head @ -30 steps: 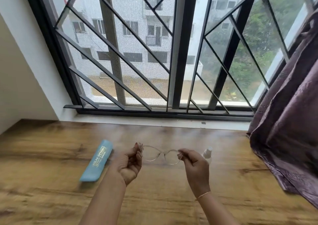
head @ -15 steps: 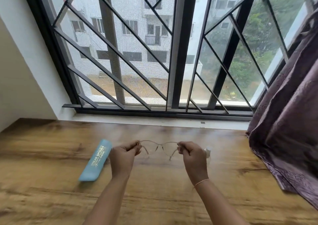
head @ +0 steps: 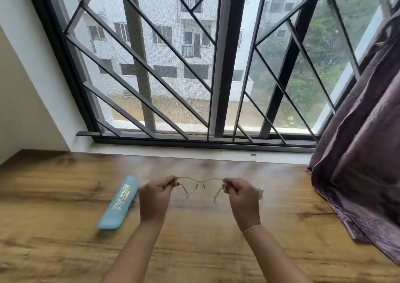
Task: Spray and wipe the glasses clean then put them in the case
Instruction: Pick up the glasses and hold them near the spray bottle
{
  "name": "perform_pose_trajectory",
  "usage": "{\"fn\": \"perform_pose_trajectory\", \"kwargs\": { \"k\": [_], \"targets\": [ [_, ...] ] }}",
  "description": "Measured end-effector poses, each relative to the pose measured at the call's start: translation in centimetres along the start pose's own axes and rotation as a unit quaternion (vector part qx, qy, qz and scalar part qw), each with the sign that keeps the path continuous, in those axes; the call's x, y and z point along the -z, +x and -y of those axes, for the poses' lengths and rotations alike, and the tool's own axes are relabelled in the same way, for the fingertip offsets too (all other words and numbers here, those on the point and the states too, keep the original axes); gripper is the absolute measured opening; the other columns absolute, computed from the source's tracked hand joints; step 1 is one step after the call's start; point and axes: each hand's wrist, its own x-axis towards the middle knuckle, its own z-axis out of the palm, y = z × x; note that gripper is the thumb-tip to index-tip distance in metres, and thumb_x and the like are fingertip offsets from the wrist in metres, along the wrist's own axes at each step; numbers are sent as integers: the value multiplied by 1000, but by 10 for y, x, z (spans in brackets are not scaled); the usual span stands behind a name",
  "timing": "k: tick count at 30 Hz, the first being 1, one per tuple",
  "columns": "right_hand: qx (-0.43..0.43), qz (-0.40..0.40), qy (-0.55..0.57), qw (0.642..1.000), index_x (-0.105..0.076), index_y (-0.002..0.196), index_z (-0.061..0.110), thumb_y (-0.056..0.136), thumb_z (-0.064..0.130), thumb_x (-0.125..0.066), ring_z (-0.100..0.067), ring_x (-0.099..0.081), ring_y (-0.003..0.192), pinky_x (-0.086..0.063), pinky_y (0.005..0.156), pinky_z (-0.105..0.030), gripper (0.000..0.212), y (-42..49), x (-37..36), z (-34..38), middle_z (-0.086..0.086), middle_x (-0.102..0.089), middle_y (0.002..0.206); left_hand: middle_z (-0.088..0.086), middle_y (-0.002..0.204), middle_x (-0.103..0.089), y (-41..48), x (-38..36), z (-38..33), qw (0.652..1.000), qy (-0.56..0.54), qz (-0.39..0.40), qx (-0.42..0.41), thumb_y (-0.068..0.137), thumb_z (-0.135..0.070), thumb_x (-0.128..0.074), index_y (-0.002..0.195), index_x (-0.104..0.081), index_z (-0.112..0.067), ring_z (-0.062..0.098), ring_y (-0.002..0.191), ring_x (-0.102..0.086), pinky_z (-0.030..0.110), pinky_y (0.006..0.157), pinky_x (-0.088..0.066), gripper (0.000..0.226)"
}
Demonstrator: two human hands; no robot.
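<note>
A pair of clear-framed glasses [head: 200,185] hangs above the wooden table [head: 65,250], lenses facing away from me. My left hand [head: 154,198] pinches its left end and my right hand [head: 243,198] pinches its right end. The temples point down toward the table. A light blue glasses case [head: 120,202] with gold lettering lies shut on the table, left of my left hand. A small white spray bottle [head: 260,190] stands behind my right hand and is mostly hidden by it.
A purple curtain [head: 357,153] hangs at the right and drapes onto the table's right side. A barred window with a white sill [head: 194,152] runs along the table's far edge. A white wall [head: 28,109] stands at the left.
Both hands have turned knuckles-up and lifted the glasses a little, tilting them from face-on to top edge up. The case and bottle have not moved.
</note>
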Motion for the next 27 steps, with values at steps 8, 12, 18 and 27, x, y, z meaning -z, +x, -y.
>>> {"fn": "perform_pose_trajectory", "kwargs": {
  "k": [8,12,18,27],
  "targets": [
    [10,21,-51,998,-65,110,2,76,-19,-47,-23,-68,75,-54,79,-39,44,-1,5,2,-11,-70,83,6,71,-73,6,-9,4,1000,9,-16,5,68,3,-75,81,-75,-7,11,69,-68,17,65,-49,17],
    [130,-103,-76,983,-65,109,1,76,-10,-56,-16,-66,76,-55,74,-30,37,-13,19,7,-9,-69,94,7,71,-73,5,-11,5,1000,12,-17,-18,65,7,-75,80,-75,-5,13,68,-68,22,64,-50,19],
    [92,-209,-96,969,-36,134,4,72,25,-69,-27,-41,118,-28,105,-23,74,-28,31,-17,-17,-45,128,9,71,-73,5,-13,5,999,18,-21,-24,65,7,-75,80,-75,-4,14,68,-67,28,64,-49,18],
    [41,-109,-85,990,-11,143,25,73,2,-74,-30,-55,104,-46,88,-28,97,-35,19,-52,-24,-54,116,9,71,-73,5,-12,3,999,18,-18,-26,65,8,-75,79,-75,-3,15,70,-67,28,65,-49,18]
  ]
}}
